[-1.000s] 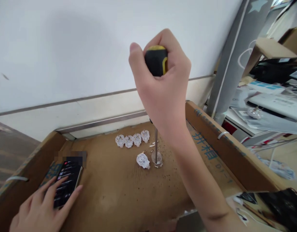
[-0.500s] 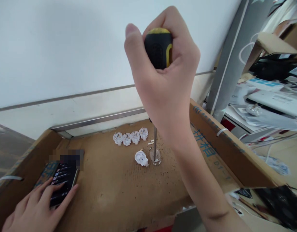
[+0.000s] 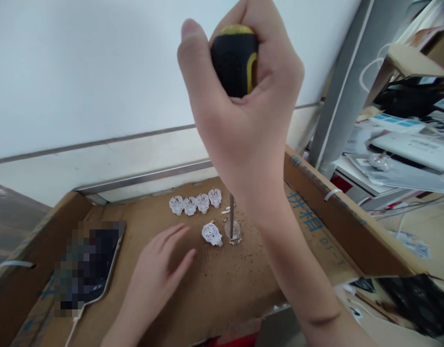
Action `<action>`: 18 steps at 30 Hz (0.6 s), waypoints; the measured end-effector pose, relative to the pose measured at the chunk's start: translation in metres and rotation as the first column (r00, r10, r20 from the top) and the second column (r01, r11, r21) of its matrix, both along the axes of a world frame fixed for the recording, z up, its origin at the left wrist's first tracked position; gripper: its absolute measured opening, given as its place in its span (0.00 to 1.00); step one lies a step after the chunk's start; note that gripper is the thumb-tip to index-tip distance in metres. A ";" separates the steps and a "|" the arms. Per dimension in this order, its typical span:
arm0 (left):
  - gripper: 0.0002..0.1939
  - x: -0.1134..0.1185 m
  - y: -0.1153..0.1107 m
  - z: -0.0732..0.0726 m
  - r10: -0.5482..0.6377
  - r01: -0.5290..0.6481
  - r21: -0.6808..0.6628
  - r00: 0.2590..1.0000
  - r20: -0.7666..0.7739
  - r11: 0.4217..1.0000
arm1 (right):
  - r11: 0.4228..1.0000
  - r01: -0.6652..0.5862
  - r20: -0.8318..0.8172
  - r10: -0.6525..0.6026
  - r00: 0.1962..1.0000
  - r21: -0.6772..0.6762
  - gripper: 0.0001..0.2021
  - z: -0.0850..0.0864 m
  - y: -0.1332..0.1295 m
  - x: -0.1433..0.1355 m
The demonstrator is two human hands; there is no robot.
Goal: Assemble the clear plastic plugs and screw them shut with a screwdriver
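My right hand [image 3: 250,91] is wrapped around the black and yellow handle of a screwdriver [image 3: 233,65]. Its shaft runs down, and the tip meets a clear plastic plug part [image 3: 233,232] on the cardboard. Just left of that part lies a white plug piece [image 3: 211,234], its inner side up. My left hand [image 3: 164,265] hovers over or rests on the cardboard with thumb and fingers apart, holding nothing, a short way left of the white piece. Behind, several white plug pieces with metal pins [image 3: 195,203] stand in a row.
A phone [image 3: 93,265] with a white cable lies at the left of the cardboard tray [image 3: 316,207]. Small metal strips [image 3: 227,210] lie behind the clear part. Beyond the tray's right wall, a cluttered desk holds another clear plug [image 3: 381,161]. A grey post [image 3: 343,86] rises behind.
My left hand has left the phone and moved right, toward the white plug piece. My right hand keeps the screwdriver at the clear part, its grip slightly higher in view.
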State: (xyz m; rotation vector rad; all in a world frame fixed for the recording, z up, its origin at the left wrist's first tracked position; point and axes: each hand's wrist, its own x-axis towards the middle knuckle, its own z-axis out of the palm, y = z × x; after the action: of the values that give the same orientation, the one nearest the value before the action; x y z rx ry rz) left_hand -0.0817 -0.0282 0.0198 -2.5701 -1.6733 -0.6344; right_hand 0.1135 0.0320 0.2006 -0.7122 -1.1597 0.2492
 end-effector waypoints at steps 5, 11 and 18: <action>0.09 0.062 0.027 -0.007 -0.235 0.240 -0.148 0.971 0.050 0.959 | 0.999 0.024 -0.009 -0.024 1.000 0.022 0.20 0.002 -0.004 -0.001; 0.07 0.071 0.031 -0.017 -0.233 0.236 -0.087 0.972 0.043 0.968 | 1.000 0.026 0.017 -0.026 1.000 0.009 0.20 0.000 -0.006 0.003; 0.15 0.034 0.018 0.000 -0.146 0.146 -0.025 0.989 -0.005 0.989 | 0.998 0.065 0.047 -0.066 0.997 0.021 0.19 0.001 -0.007 0.001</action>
State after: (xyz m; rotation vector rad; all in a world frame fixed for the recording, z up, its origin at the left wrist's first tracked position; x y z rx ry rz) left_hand -0.0480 -0.0107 0.0201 -2.7276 -1.5102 -0.6133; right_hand 0.1142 0.0251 0.2017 -0.7411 -1.1806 0.1669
